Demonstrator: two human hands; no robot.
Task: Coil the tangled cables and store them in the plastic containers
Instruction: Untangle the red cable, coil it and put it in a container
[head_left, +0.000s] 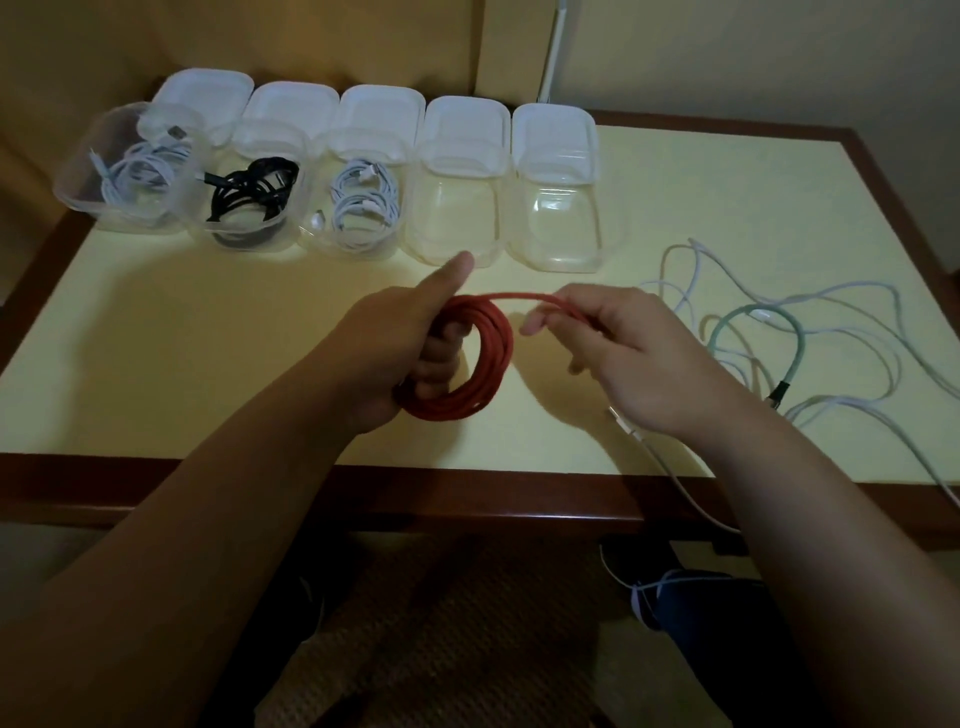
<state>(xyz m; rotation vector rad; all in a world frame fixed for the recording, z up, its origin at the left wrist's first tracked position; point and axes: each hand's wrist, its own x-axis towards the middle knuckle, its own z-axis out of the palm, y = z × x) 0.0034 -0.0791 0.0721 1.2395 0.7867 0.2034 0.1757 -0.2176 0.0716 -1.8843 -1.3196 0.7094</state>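
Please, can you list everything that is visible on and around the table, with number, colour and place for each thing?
table: one, pale yellow top with brown rim, fills the view
plastic containers: five, clear, in a row along the far edge; three on the left hold cables, two on the right hold nothing
lids: five, translucent white, behind the containers
coiled white cables: two, in the first and third containers from the left
coiled black cable: one, second container
red cable: one, mostly coiled, above the table centre
loose cables: several, white and one pale green, tangled at the right
left hand: grip round the red coil
right hand: pinches the red cable's free end
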